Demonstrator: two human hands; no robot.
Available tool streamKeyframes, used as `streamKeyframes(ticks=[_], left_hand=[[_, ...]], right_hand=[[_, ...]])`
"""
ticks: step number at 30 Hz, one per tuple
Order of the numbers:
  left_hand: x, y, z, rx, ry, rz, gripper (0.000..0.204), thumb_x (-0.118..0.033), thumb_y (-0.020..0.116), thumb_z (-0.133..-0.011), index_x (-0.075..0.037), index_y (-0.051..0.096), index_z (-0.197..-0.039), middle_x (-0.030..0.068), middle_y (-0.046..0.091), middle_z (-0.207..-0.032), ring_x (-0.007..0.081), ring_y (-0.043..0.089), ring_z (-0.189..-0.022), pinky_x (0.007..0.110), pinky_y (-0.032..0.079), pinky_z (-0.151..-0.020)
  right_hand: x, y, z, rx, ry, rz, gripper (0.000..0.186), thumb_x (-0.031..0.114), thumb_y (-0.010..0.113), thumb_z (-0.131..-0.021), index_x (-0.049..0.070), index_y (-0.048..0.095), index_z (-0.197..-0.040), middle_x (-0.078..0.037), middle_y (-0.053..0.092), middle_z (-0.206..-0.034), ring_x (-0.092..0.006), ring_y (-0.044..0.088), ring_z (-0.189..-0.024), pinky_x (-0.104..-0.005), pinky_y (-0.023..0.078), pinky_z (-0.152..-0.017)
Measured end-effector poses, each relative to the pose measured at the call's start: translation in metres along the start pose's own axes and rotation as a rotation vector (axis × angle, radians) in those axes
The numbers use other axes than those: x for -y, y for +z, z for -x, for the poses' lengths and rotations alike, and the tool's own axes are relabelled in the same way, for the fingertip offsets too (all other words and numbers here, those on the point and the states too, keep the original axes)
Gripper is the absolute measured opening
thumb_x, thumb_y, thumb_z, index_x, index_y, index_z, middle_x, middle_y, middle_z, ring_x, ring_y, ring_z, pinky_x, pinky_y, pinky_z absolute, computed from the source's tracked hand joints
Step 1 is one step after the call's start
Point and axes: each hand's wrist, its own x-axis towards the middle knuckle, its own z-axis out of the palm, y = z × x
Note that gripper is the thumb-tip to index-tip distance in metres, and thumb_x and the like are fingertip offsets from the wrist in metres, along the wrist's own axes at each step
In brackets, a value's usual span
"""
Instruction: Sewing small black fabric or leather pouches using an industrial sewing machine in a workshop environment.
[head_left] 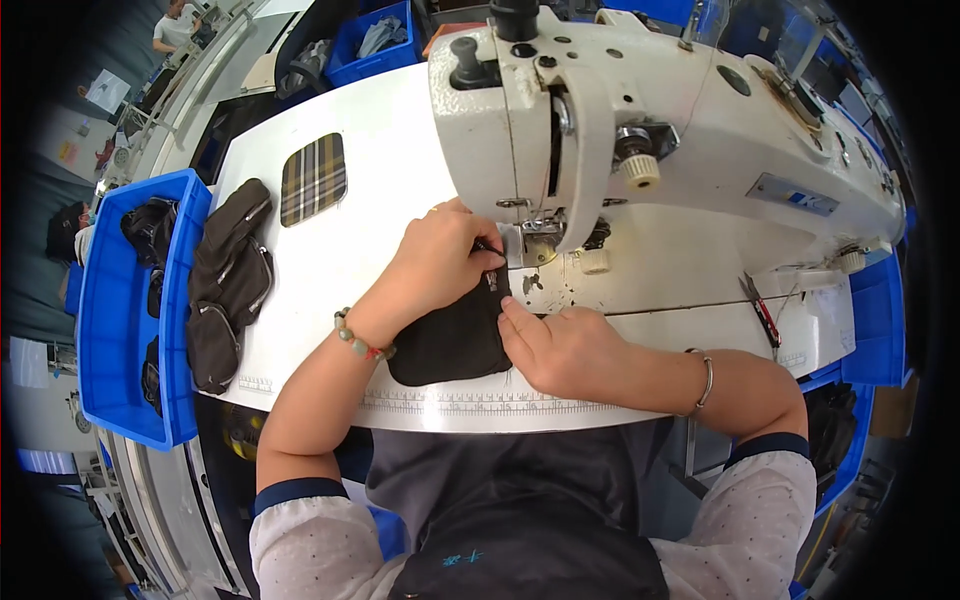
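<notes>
A dark brown fabric pouch piece (450, 340) lies on the white sewing table, its upper right edge close to the needle area of a white sewing machine (545, 225). My left hand (440, 255) bends over its upper edge, fingers pinching the fabric beside the presser foot. A small metal zipper pull (492, 281) shows just below those fingers. My right hand (565, 345) is at the piece's right edge, thumb and forefinger closed on the border and the other fingers curled under.
Several dark zippered pouches (230, 290) lie at the table's left, beside a blue bin (135, 420) holding more dark pieces. A plaid fabric patch (314, 178) lies behind them. Red-handled thread snips (765, 318) rest at right. A ruler strip (470, 405) runs along the front edge.
</notes>
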Motion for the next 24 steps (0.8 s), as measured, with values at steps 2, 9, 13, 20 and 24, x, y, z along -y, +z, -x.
streamKeyframes(ticks=[2, 9, 13, 20, 24], left_hand=[[0.004, 0.003, -0.011, -0.051, 0.026, -0.019, 0.023, -0.01, 0.072, -0.075, -0.011, 0.067, -0.098, 0.0094, 0.065, -0.095, 0.0298, 0.062, -0.09, 0.042, 0.048, -0.074], [0.014, 0.003, -0.035, -0.017, 0.024, -0.109, 0.033, -0.022, 0.067, -0.08, -0.022, 0.065, -0.113, 0.0036, 0.068, -0.102, 0.0268, 0.062, -0.096, 0.045, 0.046, -0.073], [0.015, 0.007, -0.042, 0.009, -0.017, -0.148, 0.035, -0.023, 0.064, -0.081, -0.024, 0.064, -0.116, 0.0054, 0.066, -0.107, 0.0279, 0.061, -0.1, 0.045, 0.045, -0.073], [0.025, 0.007, -0.051, -0.044, 0.077, -0.023, 0.038, -0.022, 0.064, -0.081, -0.023, 0.062, -0.119, 0.0068, 0.065, -0.111, 0.0286, 0.06, -0.101, 0.046, 0.041, -0.072], [0.026, 0.003, -0.057, 0.025, -0.009, -0.091, 0.039, -0.027, 0.065, -0.081, -0.022, 0.061, -0.12, 0.0073, 0.064, -0.11, 0.0275, 0.059, -0.102, 0.046, 0.04, -0.074]], right_hand=[[-0.005, 0.004, -0.001, 0.001, 0.06, 0.035, 0.024, 0.009, 0.063, -0.068, -0.001, 0.067, -0.09, -0.019, 0.068, -0.098, -0.0094, 0.053, -0.047, -0.0227, 0.042, -0.043], [-0.023, 0.003, -0.004, 0.018, 0.117, 0.069, 0.032, 0.011, 0.061, -0.063, -0.005, 0.067, -0.089, -0.022, 0.069, -0.093, -0.0112, 0.056, -0.047, -0.0242, 0.043, -0.04], [-0.026, 0.001, -0.003, 0.03, 0.123, 0.062, 0.031, 0.01, 0.061, -0.063, -0.005, 0.067, -0.09, -0.022, 0.069, -0.095, -0.0108, 0.056, -0.048, -0.0238, 0.043, -0.041], [-0.025, 0.006, -0.005, 0.101, 0.169, 0.057, 0.028, 0.009, 0.061, -0.071, -0.002, 0.067, -0.096, -0.017, 0.068, -0.104, -0.0134, 0.061, -0.055, -0.0262, 0.047, -0.042], [-0.027, 0.004, -0.006, 0.117, 0.213, 0.073, 0.031, 0.009, 0.061, -0.071, 0.0, 0.067, -0.101, -0.014, 0.067, -0.11, -0.0137, 0.062, -0.06, -0.0266, 0.048, -0.043]])
